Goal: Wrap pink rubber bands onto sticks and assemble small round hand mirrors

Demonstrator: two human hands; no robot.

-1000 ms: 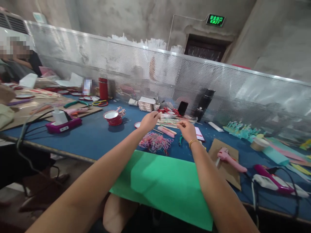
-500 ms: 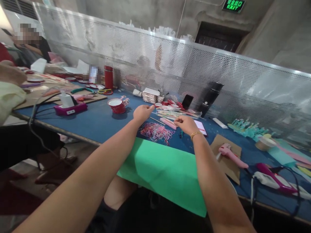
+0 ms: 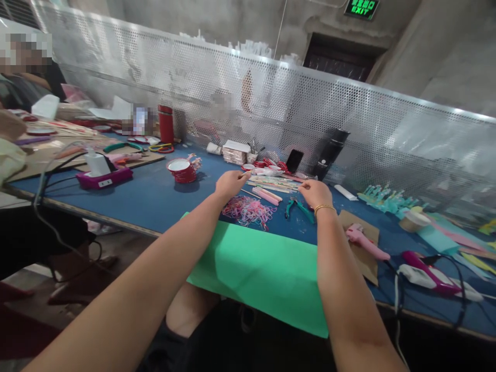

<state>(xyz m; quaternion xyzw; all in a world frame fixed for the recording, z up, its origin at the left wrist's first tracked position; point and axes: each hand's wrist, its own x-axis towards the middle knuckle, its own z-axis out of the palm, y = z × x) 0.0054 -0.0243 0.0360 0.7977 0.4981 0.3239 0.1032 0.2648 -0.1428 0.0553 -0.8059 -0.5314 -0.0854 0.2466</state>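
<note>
My left hand [image 3: 231,185] is closed in a pinch just beyond a heap of pink and purple elastic bands [image 3: 250,210]. My right hand [image 3: 318,194], with a gold bracelet at the wrist, also pinches, near the right end of a bundle of thin sticks [image 3: 277,183]. What either hand holds is too small to make out. Between the hands lie pink sticks [image 3: 267,195], and teal pliers [image 3: 298,209] rest just left of my right wrist. A green sheet [image 3: 263,274] spreads over my lap and the table's edge.
On the right are a pink glue gun [image 3: 364,240] on cardboard and a purple power strip [image 3: 430,271]. A red-rimmed roll [image 3: 182,169] and another power strip [image 3: 104,176] stand left. Behind are a phone [image 3: 295,160] and a mesh partition [image 3: 194,77]. A co-worker's sleeve [image 3: 11,160] shows far left.
My right hand has moved right, away from my left hand, and the teal pliers now show fully. The view has shifted slightly, while my left hand stays near the sticks, still pinched.
</note>
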